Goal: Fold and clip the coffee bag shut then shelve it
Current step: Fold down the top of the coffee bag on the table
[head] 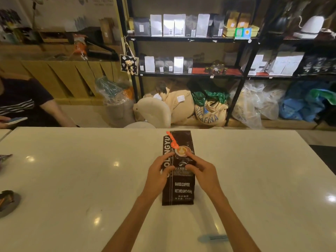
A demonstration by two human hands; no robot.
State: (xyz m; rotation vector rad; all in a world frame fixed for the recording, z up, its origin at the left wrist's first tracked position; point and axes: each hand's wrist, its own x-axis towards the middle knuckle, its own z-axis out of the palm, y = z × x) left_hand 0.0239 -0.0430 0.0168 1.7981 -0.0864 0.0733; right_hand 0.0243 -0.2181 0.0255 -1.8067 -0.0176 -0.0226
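A dark brown coffee bag [181, 190] with white lettering lies flat on the white table [72, 179], its top pointing away from me. An orange clip [172, 141] rests across the bag's upper part. My left hand [160, 173] grips the bag's left edge at the middle, and my right hand [201, 171] grips its right edge. Thumbs and fingers of both hands press on the bag's front. The black shelves [183, 40] stand beyond the table, lined with white and dark coffee bags.
A person in a dark striped top [21, 100] sits at the far left holding a phone. A cream chair back [154, 111] stands at the table's far edge. Sacks and plastic bags [211, 106] lie under the shelves. A blue object [214, 238] lies near my right forearm. A small dish [8, 202] sits at the left edge.
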